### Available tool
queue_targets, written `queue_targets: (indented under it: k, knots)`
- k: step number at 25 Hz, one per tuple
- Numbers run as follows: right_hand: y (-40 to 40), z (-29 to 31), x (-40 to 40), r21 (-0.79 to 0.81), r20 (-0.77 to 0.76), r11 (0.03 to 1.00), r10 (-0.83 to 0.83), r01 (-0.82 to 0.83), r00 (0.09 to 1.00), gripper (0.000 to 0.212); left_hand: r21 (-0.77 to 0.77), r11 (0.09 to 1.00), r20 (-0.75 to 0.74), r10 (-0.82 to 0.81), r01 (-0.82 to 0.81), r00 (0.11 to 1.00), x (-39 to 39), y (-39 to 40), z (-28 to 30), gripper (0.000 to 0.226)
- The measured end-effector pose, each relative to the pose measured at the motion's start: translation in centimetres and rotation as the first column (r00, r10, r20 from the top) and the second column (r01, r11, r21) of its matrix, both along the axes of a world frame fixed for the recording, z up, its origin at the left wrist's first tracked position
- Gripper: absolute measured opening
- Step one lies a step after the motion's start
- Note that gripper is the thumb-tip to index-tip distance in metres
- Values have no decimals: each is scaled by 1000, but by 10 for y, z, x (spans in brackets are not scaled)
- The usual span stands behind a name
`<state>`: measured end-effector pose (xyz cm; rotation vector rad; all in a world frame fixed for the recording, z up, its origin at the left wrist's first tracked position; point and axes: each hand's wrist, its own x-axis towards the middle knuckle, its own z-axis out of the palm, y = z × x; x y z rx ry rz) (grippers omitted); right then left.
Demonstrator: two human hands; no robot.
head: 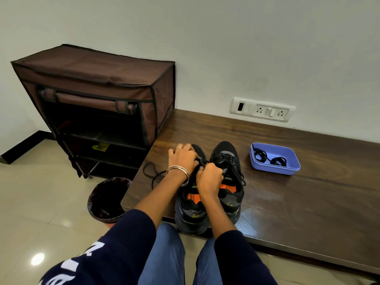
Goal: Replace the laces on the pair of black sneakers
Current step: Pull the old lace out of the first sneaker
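Both hands work at 1 shoe: the left hand point(182, 159) curls over the left sneaker point(192, 204), the right hand point(209, 176) pinches its black lace point(153, 175). Just beside it on the wooden table point(298, 194) stands the right sneaker point(228, 161); 2 coiled laces point(269, 158) lie in the purple tray point(287, 168).

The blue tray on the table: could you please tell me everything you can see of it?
The blue tray is a shallow, rectangular, lavender-blue container with rounded corners, plastic by its look. It sits flat on the dark wooden table, to the right of the sneakers and apart from them, below the wall sockets. Inside lie two coiled black laces. Neither hand touches it.
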<state>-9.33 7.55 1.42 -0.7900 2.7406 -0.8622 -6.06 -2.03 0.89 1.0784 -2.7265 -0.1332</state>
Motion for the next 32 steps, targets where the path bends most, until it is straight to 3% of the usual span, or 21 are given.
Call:
queue_targets:
  k: [4,5,7,9,12,16,17,19,21,22,23,25,26,27,29,30,32]
  knots:
    - [2,-1,0,-26,-1,1000,-17,17,1000,21,-155,987,104,-31,47,994,-13,6,-1,25]
    - [2,0,0,-29,1,999,-17,17,1000,20,-109,994,81,-12,21,997,-11,4,-1,26]
    - [2,0,2,-17,-1,1000,-4,4,1000,19,137,979,-105,164,-149,981,-3,-5,0,27]
    - [0,1,4,10,2,1000,15,-15,1000,19,442,851,-317,445,-285,838,5,-12,-6,29]
    - [-2,2,8,52,-9,997,61,-61,998,18,709,645,-403,702,-285,588,12,-10,-11,32]
    - [-1,1,8,72,-36,995,68,-66,997,19,848,506,-355,765,-160,537,12,-5,-6,33]
    - [-1,1,8,73,-39,995,66,-63,997,20,879,460,-347,798,-125,493,12,-5,-4,36]
    - [-2,0,6,83,-47,995,61,-57,997,21,951,296,-310,904,92,295,19,-9,0,37]
    - [-3,-2,6,93,-57,993,75,-69,996,22,956,166,-217,955,242,204,30,-14,-2,23]
    - [-3,-3,6,94,-64,993,83,-76,994,21,962,161,-209,955,219,212,36,-19,-4,24]
    - [-3,-4,5,91,-66,993,83,-77,994,21,976,198,-216,936,91,278,41,-23,-5,31]
    - [-5,-7,4,73,-49,995,65,-61,997,20,864,372,-148,832,-338,535,51,-26,-4,54]
    - [-5,-8,4,51,-47,997,56,-54,997,20,754,462,-101,784,-467,612,51,-22,0,63]
    - [-6,-10,3,13,-54,999,53,-52,997,22,674,551,-103,729,-492,676,48,-15,5,65]
    - [-5,-13,1,-147,-14,988,56,-58,998,27,627,702,-182,553,-338,813,38,-3,17,44]
    - [-4,-11,0,-283,65,959,46,-26,997,27,657,713,-193,474,-246,859,33,2,18,34]
    - [-3,1,-5,-494,277,858,7,137,961,23,735,659,-138,373,-158,917,28,9,14,34]
